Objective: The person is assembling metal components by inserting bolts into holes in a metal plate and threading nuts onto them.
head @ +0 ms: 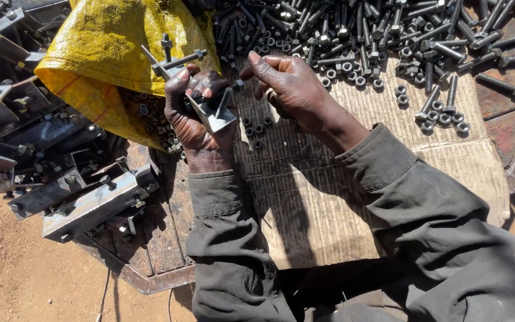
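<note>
Gripping a steel angle bracket (213, 113) in the left hand (195, 122), a worker pinches a bolt (225, 100) with the right hand (290, 86), its shank standing in the bracket. Loose bolts and nuts (377, 36) cover the cardboard sheet (329, 197) beyond, beside a yellow sack (111, 50) and stacked finished brackets (61, 179).

Crumpled yellow woven sack (114, 53) upper left; flattened brown cardboard sheet (329, 203) beneath the hands.

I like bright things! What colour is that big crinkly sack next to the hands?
The sack is bright yellow, a woven plastic kind, seen best in the head view.
</note>
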